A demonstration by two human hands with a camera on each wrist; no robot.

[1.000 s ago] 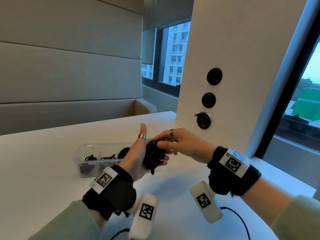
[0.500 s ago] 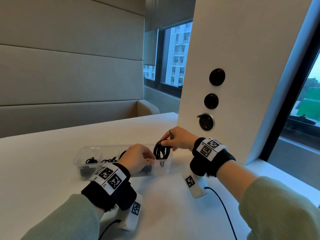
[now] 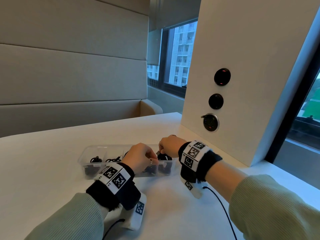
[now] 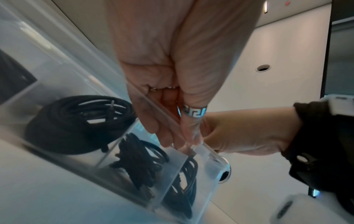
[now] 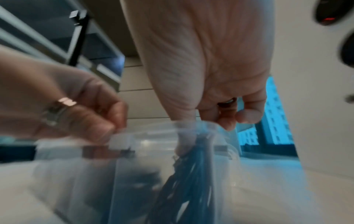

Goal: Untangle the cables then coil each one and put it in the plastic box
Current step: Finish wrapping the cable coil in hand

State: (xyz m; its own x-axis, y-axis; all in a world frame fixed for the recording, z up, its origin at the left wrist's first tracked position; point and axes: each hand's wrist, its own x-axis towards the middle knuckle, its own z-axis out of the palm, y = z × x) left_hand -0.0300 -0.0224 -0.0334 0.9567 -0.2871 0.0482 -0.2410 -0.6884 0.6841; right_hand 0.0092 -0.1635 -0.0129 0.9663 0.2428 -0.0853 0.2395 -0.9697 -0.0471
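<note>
A clear plastic box (image 3: 83,159) with dividers lies on the white table (image 3: 43,179). Black coiled cables (image 3: 95,159) sit in its compartments. My right hand (image 3: 161,151) pinches the top of a black cable coil (image 3: 164,157) that hangs down into the right end compartment. In the right wrist view the right hand (image 5: 206,122) holds that coil (image 5: 184,178) inside the blurred box (image 5: 76,174). My left hand (image 3: 155,161) pinches the near rim by a divider. In the left wrist view the left hand (image 4: 180,141) holds the box rim (image 4: 209,150) above two stored coils (image 4: 80,121), (image 4: 141,160).
A white pillar (image 3: 242,49) with round black sockets (image 3: 222,77) stands just right of the box, close behind my right hand. Black wrist-camera leads (image 3: 223,210) trail over the near table. A padded bench back (image 3: 69,75) and windows lie beyond.
Both hands came down from in front of me to the box. The left hand let go of the coil and took the box rim. The right hand lowered the coil into the right end compartment.
</note>
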